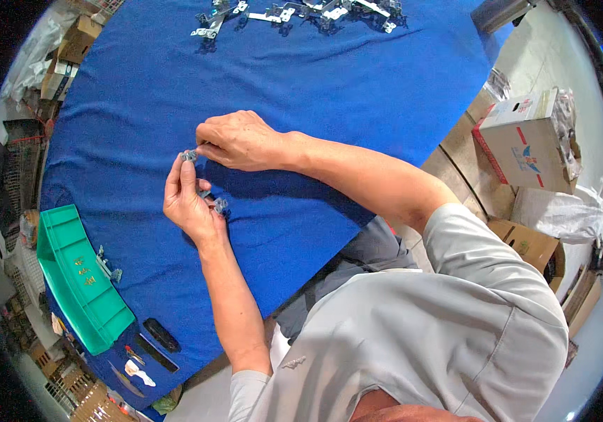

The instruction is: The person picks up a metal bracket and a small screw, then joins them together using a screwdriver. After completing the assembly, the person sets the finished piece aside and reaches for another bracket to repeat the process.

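Observation:
Over the blue cloth, my left hand point(193, 204) is closed round a small metal bracket. One end of the bracket point(189, 155) sticks out above the thumb and fingertip, and its other end point(220, 206) shows below the palm. Just to the right, my right hand point(245, 143) is closed in a pinch, its fingertips close against the bracket's upper end. What the right fingers hold, if anything, is hidden.
Several metal brackets point(280, 14) lie at the table's far edge. At left, a green tray point(110, 320) holds small brass-coloured pieces point(83, 272), with another bracket point(109, 267) beside it. A black oblong object point(161, 335) lies near. Cardboard boxes point(523, 141) stand on the floor at right.

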### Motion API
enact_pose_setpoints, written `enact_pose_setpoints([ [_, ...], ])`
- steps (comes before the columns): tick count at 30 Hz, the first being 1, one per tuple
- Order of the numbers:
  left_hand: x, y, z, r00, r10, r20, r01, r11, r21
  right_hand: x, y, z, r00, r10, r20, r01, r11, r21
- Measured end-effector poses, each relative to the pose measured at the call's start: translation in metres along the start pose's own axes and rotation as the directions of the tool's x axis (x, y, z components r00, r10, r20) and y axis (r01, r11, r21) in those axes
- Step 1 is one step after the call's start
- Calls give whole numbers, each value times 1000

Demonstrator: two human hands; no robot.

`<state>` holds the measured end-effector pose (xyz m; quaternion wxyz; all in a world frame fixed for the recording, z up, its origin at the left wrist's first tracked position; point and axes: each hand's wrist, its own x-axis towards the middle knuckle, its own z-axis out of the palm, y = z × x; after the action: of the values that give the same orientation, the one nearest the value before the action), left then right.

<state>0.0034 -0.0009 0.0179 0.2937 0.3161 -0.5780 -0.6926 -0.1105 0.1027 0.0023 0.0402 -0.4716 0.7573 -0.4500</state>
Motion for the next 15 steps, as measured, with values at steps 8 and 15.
enact_pose_setpoints([
  [8,0,-2,-2,1000,-6,7,6,1000,-5,-1,-2,-2,1000,-2,-13,2,999,38],
  [15,-1,-2,-2,1000,17,-7,-17,1000,-16,-2,-3,0,998,-15,-57,17,999,39],
])
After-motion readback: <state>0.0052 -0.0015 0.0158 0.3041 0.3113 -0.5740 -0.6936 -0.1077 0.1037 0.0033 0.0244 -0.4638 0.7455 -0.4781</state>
